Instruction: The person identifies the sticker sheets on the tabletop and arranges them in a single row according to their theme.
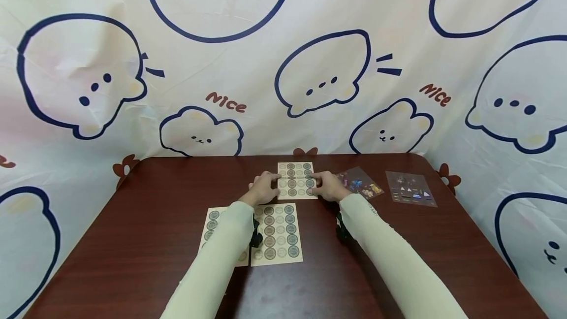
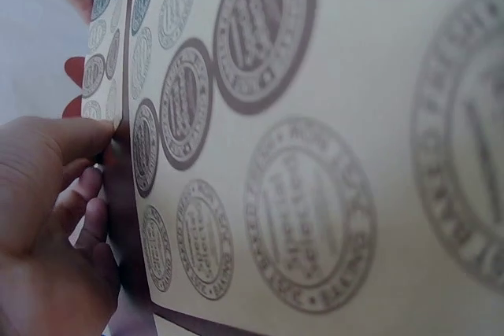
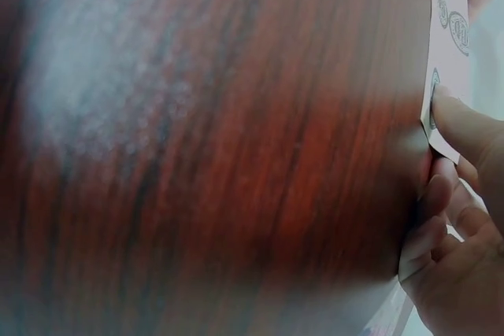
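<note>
Left hand, right hand, each pinching one side of paper sheet, near far edge of tabletop, probable sticker sheet near right edge.

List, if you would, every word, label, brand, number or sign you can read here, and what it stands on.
"Nice": twice, reddish-brown, on the cream-white cartoon-printed cloth.
"BAKED FRESH": on a round grey-printed sticker of a near cream paper sheet.
Too blurred: the lettering in that sticker's centre.
Too small or blurred: the far cream paper sheet and two transparent plastic sheets.
</note>
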Motion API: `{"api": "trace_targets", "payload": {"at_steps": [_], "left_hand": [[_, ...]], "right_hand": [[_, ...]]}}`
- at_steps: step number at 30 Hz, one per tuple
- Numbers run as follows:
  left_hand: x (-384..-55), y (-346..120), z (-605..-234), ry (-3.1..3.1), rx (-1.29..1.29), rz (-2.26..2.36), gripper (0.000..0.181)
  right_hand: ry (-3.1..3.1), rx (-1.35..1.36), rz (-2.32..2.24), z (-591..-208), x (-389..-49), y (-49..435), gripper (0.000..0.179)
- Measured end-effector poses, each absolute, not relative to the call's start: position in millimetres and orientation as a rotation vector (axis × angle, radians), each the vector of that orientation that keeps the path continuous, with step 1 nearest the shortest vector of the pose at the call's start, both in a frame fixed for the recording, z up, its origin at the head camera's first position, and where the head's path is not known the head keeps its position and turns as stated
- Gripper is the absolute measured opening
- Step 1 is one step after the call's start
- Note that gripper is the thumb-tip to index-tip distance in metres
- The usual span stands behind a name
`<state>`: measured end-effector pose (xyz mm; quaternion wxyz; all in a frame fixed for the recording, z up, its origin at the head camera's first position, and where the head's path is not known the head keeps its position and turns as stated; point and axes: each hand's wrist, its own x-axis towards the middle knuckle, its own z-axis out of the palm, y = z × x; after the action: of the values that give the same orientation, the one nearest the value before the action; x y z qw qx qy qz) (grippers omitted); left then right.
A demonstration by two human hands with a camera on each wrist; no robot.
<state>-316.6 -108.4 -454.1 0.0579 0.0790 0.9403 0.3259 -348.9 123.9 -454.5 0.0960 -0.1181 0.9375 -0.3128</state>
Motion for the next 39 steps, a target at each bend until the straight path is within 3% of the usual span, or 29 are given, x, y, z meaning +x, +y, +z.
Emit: {"api": "trace_targets", "payload": {"at_steps": [39], "left_hand": [[-312, -92, -444, 2.63, -0.032, 1.713, 0.034]], "right_hand": [[2.738, -0.35, -1.116, -448, -347, 131, 0.054]]}}
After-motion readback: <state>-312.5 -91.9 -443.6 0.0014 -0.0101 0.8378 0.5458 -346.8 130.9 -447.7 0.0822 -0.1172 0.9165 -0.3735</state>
